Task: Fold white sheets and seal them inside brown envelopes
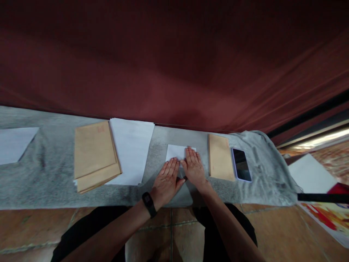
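A small white sheet of paper, which looks folded, lies flat on the grey cloth in front of me. My left hand rests palm down at its lower left, fingers stretched out and tips on the paper. On the paper's right side my right hand lies flat, fingers extended over it. Both hands press from above and grip nothing. The paper's lower part is hidden under them. A dark wristband sits on my left wrist.
Left of my hands lie a stack of white paper and several brown envelopes. Another white sheet is at far left. To the right are a brown envelope and a phone. A dark red curtain hangs behind the grey cloth.
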Motion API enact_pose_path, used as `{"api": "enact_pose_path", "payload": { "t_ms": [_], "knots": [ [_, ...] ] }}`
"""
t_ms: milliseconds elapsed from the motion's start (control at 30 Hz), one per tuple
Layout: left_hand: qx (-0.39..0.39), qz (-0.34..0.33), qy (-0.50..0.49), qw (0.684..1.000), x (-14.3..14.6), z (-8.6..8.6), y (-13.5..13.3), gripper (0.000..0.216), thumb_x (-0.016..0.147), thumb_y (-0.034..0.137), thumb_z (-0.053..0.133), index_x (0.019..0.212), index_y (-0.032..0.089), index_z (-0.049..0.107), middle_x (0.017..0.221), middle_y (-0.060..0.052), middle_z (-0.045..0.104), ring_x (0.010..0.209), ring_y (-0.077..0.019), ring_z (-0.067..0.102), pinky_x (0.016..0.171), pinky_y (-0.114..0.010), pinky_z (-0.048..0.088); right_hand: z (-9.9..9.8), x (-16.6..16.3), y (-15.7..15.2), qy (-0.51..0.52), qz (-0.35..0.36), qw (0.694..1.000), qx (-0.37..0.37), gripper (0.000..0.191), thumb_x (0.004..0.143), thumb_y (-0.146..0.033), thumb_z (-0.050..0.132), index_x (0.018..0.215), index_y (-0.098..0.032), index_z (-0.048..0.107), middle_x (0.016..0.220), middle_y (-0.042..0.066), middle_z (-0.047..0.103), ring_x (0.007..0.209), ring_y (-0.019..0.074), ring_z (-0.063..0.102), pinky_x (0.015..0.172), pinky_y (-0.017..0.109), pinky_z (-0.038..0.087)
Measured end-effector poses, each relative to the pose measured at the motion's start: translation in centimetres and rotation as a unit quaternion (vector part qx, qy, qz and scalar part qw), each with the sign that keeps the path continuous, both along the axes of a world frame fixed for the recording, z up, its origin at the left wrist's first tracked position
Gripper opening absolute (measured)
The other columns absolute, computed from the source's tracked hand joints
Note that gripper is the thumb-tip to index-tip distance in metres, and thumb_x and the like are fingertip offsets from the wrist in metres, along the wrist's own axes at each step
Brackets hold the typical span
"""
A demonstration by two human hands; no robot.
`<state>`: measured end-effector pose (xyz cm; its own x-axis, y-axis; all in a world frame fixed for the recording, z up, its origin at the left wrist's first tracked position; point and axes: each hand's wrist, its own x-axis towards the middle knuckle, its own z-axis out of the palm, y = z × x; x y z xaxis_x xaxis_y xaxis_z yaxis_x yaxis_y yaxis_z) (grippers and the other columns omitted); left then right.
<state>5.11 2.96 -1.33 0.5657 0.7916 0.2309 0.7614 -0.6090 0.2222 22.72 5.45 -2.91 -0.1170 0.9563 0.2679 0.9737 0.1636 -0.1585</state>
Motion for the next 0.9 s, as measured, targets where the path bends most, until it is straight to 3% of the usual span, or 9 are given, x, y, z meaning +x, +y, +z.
{"api": "enact_pose_path", "payload": {
  "t_ms": [600,900],
  "knots": [
    [-0.005,0.082,0.03,0.996,0.3,0.1,2.6,0.072,0.103,0.051,0.032,0.151,-0.001,0.041,0.162,-0.023,0.032,0.153,-0.0324,0.029,0.126,-0.05,0.025,-0.3,1.6,-2.6,-0.001,-0.05,0.998,0.022,0.067,0.107,-0.044,0.039,0.158,-0.002,0.03,0.161,0.025,0.035,0.15,0.0317,0.034,0.12,0.051,0.033],
    [-0.003,0.118,0.015,0.993,1.0,0.4,4.4,0.063,0.104,0.04,0.031,0.151,-0.002,0.041,0.162,-0.023,0.034,0.153,-0.0321,0.029,0.127,-0.051,0.021,-0.1,1.6,-3.9,0.009,-0.068,0.997,0.023,0.063,0.106,-0.036,0.041,0.158,-0.004,0.029,0.162,0.023,0.036,0.15,0.0324,0.034,0.12,0.052,0.032]
  ]
}}
